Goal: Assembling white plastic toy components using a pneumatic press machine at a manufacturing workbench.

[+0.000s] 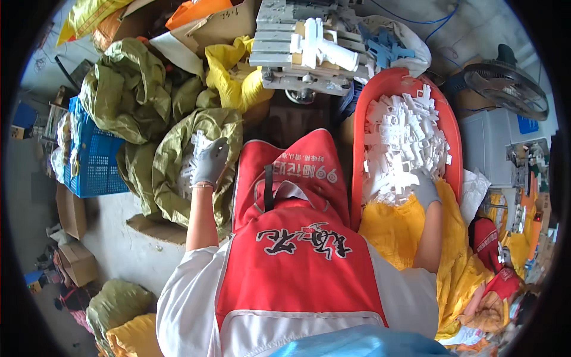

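My left hand, in a grey glove, is over the mouth of an olive woven sack at the left. Its fingers close on a white plastic toy gun part, partly hidden by the hand. More white pieces lie inside that sack. At the right, my gloved right hand grips a white toy gun part at the near edge of a heap of similar white pieces. The heap fills a long red tub, with a yellow woven sack draped over its near end.
A white toy gun lies on a grey slatted machine ahead, beside a bag of blue toy guns. A blue crate and yellow sack stand left. A black fan is at the far right.
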`<state>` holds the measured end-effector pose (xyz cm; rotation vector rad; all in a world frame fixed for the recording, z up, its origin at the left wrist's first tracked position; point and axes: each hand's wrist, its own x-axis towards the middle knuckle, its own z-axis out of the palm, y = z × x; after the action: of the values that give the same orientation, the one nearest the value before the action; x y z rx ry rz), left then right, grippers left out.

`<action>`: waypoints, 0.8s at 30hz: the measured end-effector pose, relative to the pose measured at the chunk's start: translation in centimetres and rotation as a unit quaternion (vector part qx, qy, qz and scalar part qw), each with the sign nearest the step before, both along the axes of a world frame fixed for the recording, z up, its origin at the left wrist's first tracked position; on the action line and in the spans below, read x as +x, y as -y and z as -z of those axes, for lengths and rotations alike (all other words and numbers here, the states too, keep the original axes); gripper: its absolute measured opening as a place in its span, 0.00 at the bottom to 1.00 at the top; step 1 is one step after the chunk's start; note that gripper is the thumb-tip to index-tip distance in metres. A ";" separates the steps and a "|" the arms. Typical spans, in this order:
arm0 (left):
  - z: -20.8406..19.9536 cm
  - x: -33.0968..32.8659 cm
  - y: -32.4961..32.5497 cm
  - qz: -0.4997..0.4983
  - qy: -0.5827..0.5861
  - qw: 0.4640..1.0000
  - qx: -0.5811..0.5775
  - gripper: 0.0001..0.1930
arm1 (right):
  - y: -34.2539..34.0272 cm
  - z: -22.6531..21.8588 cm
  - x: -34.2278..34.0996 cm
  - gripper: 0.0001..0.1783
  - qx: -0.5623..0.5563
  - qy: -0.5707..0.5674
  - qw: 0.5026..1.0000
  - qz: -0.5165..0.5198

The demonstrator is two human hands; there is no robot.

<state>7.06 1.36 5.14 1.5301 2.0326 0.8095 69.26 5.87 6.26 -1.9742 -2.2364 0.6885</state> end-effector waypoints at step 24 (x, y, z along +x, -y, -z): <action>-8.0 3.1 -5.7 0.067 0.053 0.986 0.145 0.13 | 0.4 4.3 -1.8 0.28 0.019 0.255 0.966 -0.027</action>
<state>10.19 7.03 13.16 1.7185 1.7726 1.1457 67.45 5.42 1.95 -2.2816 -2.5506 0.1408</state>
